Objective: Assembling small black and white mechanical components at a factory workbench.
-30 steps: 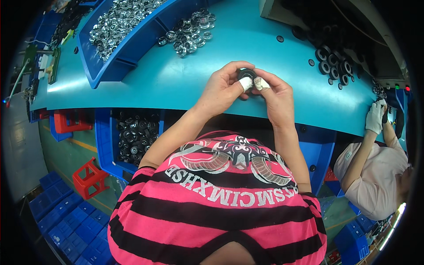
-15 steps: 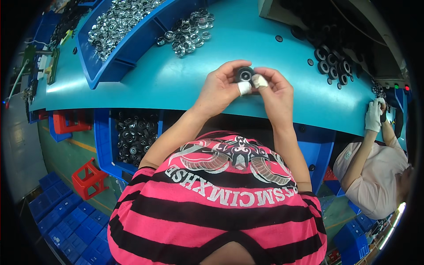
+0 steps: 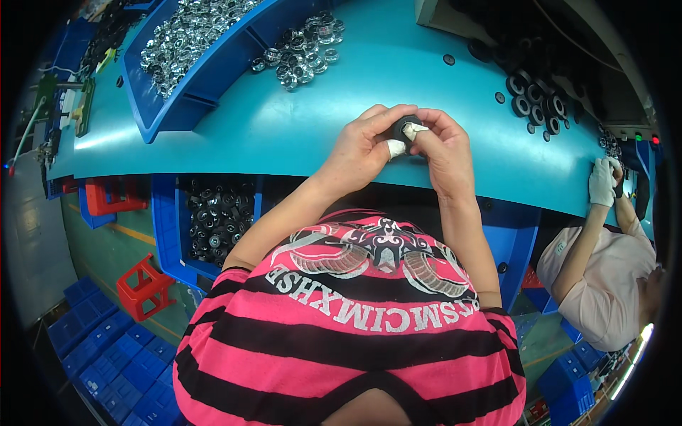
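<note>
Over the near part of the turquoise table (image 3: 298,142), both hands grip one small black wheel (image 3: 406,130). My left hand (image 3: 362,143) has its fingers curled round the wheel's left side, a white wrap on the thumb. My right hand (image 3: 444,149) holds the right side, its white-wrapped thumb pressed across the wheel's face. That thumb hides much of the wheel's middle. Beyond my hands lies a heap of clear, shiny round parts (image 3: 302,60), and to the right a cluster of black rings with pale inner rims (image 3: 536,106).
A blue bin (image 3: 160,117) full of clear parts stands at the far left. Below the table's edge, a blue crate (image 3: 167,227) holds black wheels (image 3: 220,220), near a red stool (image 3: 142,287). A co-worker's white-gloved hand (image 3: 601,183) works at the right.
The wheel has shifted slightly right and turned in my fingers. My right thumb has moved from its edge onto its face, covering the hub that showed before.
</note>
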The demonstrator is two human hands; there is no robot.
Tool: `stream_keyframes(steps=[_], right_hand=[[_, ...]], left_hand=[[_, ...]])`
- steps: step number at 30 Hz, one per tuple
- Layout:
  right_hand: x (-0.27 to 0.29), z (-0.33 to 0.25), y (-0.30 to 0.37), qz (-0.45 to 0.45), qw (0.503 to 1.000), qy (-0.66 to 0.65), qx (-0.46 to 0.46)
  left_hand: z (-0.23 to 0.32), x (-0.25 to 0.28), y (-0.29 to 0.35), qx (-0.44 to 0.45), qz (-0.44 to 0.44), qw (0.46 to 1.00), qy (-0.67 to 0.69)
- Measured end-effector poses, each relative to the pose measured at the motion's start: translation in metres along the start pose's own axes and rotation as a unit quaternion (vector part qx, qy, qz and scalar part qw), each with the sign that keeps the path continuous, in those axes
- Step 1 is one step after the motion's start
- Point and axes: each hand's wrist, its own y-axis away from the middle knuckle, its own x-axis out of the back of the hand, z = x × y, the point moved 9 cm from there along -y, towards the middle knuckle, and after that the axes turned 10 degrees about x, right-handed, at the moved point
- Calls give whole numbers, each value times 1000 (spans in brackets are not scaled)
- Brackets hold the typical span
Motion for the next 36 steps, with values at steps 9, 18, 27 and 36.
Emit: stream_keyframes(steps=[9,18,27,36], right_hand=[[0,0,0,-24,988,-142,-47],[4,-9,2,-32,999,20,5],[-5,-7,8,-51,999,19,2],[-8,-7,9,-40,999,35,-11]], left_hand=[[-9,-2,-4,35,-11,976,213],[-5,2,-1,36,14,973,227],[37,17,8,-94,156,965,-187],[41,11,9,-119,160,959,-200]])
